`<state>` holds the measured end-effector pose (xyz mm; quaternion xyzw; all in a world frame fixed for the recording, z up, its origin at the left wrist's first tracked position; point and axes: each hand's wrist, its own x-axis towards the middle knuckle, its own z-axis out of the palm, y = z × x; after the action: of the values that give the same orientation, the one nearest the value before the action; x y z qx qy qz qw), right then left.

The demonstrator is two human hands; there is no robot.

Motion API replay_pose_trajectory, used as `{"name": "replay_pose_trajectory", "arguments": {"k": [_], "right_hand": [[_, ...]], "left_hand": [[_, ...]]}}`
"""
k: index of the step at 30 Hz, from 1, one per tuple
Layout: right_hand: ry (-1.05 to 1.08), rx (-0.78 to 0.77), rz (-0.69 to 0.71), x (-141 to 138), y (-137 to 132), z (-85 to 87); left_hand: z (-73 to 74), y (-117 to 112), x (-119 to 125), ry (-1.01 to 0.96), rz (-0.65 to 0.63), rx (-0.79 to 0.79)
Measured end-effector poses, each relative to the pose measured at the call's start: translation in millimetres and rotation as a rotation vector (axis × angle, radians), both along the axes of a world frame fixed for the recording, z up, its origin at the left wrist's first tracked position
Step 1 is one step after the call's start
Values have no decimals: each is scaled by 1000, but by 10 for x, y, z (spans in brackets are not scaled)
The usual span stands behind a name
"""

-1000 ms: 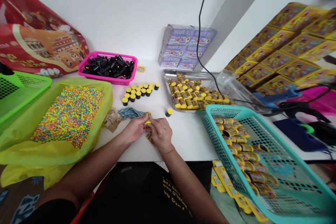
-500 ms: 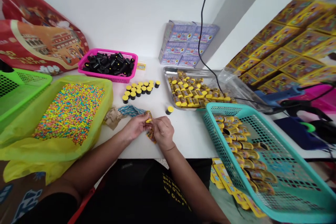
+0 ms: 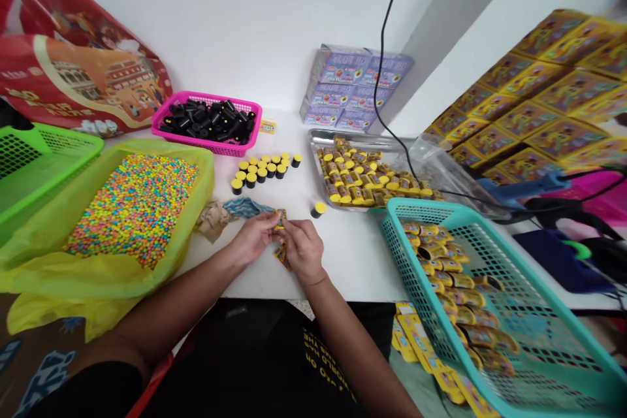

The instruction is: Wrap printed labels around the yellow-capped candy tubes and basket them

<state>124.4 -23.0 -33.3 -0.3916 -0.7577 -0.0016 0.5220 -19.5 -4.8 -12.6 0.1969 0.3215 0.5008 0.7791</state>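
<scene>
My left hand (image 3: 253, 240) and my right hand (image 3: 304, 249) meet over the white table (image 3: 353, 255), both closed on one small yellow-capped tube (image 3: 280, 217) with a printed yellow label hanging below it. A single yellow-capped black tube (image 3: 318, 209) stands just right of my hands. Behind them stands a cluster of yellow-capped tubes (image 3: 264, 168). A crumpled cloth (image 3: 230, 211) lies left of my left hand.
A yellow bag of coloured beads (image 3: 132, 206) fills the left. A pink basket of black tubes (image 3: 208, 121), a metal tray of labelled tubes (image 3: 372, 176), a teal basket (image 3: 494, 313), a green basket (image 3: 34, 163), purple boxes (image 3: 353, 88) and stacked yellow boxes (image 3: 543, 91) surround the hands.
My hands stay together on the tube with only small finger shifts. The view has drifted slightly.
</scene>
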Motion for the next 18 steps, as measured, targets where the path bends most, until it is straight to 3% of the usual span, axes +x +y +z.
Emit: {"name": "replay_pose_trajectory", "arguments": {"k": [6, 12, 18], "right_hand": [[33, 105, 27, 4, -24, 15], [-50, 26, 1, -4, -9, 16], [91, -54, -2, 13, 4, -6]], "left_hand": [[-2, 2, 3, 24, -47, -64], [-4, 6, 2, 6, 9, -10], [-2, 28, -14, 35, -20, -30]]}}
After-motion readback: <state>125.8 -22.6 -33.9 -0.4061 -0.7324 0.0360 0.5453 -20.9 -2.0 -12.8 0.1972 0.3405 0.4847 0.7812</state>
